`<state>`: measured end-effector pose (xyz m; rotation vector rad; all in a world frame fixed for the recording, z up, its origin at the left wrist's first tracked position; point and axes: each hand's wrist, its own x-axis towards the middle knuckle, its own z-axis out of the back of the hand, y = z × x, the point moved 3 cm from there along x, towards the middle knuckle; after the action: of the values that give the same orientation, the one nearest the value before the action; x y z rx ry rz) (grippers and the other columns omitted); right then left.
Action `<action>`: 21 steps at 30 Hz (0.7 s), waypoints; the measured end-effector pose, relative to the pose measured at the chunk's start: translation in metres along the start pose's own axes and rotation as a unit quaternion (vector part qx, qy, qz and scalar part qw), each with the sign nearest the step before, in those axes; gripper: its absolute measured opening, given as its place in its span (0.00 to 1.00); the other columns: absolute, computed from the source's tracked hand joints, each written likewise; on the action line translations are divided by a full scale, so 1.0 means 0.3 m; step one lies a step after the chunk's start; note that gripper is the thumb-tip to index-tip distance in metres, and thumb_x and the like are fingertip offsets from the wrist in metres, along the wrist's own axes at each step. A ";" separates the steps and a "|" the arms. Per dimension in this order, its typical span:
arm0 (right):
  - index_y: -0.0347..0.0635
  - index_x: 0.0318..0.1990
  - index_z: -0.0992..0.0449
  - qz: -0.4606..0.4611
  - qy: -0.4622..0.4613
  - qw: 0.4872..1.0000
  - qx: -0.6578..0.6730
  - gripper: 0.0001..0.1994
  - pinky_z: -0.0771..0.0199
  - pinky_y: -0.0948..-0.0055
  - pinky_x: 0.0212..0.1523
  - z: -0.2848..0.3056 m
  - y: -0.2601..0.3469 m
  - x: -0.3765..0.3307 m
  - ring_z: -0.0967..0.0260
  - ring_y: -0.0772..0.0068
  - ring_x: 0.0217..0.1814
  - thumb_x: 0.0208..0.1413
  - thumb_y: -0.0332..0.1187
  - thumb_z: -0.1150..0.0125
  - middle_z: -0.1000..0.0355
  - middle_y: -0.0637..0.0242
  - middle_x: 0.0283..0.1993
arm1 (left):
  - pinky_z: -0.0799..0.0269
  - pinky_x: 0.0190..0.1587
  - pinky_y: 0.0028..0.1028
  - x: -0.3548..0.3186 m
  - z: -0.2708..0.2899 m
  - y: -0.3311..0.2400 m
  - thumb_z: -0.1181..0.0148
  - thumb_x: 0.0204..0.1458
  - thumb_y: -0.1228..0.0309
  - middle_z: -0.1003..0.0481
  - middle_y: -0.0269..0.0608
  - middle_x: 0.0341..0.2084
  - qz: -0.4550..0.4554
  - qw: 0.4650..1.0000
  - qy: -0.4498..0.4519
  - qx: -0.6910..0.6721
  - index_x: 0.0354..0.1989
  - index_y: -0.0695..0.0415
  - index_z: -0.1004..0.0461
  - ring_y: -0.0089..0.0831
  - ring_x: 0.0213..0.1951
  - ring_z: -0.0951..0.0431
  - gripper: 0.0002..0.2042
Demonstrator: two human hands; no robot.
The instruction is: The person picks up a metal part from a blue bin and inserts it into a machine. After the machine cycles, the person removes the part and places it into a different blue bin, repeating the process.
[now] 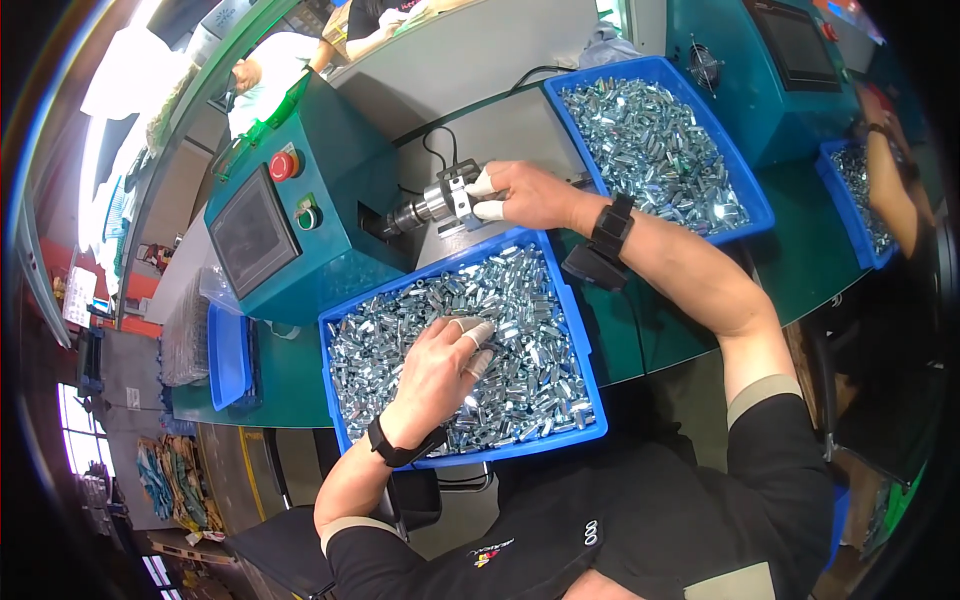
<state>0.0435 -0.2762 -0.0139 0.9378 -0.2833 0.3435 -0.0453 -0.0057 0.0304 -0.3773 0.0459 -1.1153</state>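
Note:
My left hand [437, 372] reaches into the near blue tray [590, 375], which is filled with small shiny metal sleeves [520, 300]. Its fingers, some in white finger covers, curl down among the sleeves; what they pinch, if anything, is hidden. At the bench machine, my right hand [530, 195] is at a metal clamp fixture [460, 203] in front of the steel spindle [408, 216]. Thumb and forefinger, both in white covers, close at the fixture's right side, and I cannot make out any part between them. Each wrist wears a black band.
A teal machine [345, 185] with a screen and red stop button [284, 165] stands left of the spindle. Another blue tray of metal parts [655, 150] lies at the far right, beside a second teal machine [770, 90]. An empty blue tray [229, 355] sits left. Other people work nearby.

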 end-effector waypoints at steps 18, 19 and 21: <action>0.41 0.60 0.18 -0.003 0.026 0.996 0.080 0.20 0.25 0.73 0.49 -0.003 -0.023 -0.007 0.26 0.74 0.45 0.61 0.32 0.27 0.26 0.67 0.48 | 0.21 0.53 0.41 0.029 -0.018 0.003 0.29 0.55 0.73 0.18 0.43 0.48 0.005 1.000 0.002 -0.013 0.53 0.56 0.19 0.46 0.49 0.19 0.17; 0.41 0.60 0.18 -0.006 0.030 0.996 0.085 0.20 0.25 0.73 0.49 -0.007 -0.030 -0.010 0.26 0.74 0.45 0.61 0.32 0.27 0.26 0.67 0.48 | 0.21 0.52 0.41 0.034 -0.022 0.003 0.29 0.55 0.73 0.18 0.43 0.47 0.006 1.000 0.008 -0.011 0.53 0.56 0.19 0.47 0.49 0.19 0.17; 0.41 0.60 0.18 -0.024 0.028 0.996 0.081 0.20 0.24 0.73 0.50 0.008 -0.015 -0.002 0.25 0.74 0.47 0.61 0.33 0.27 0.25 0.67 0.47 | 0.21 0.50 0.41 0.039 -0.025 0.007 0.29 0.54 0.73 0.18 0.43 0.46 0.009 1.000 0.016 -0.004 0.52 0.56 0.18 0.47 0.47 0.19 0.16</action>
<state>0.0446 -0.2808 -0.0161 1.0913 -0.1838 0.3525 -0.0400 -0.0173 0.0246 -0.3652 0.0828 -1.1033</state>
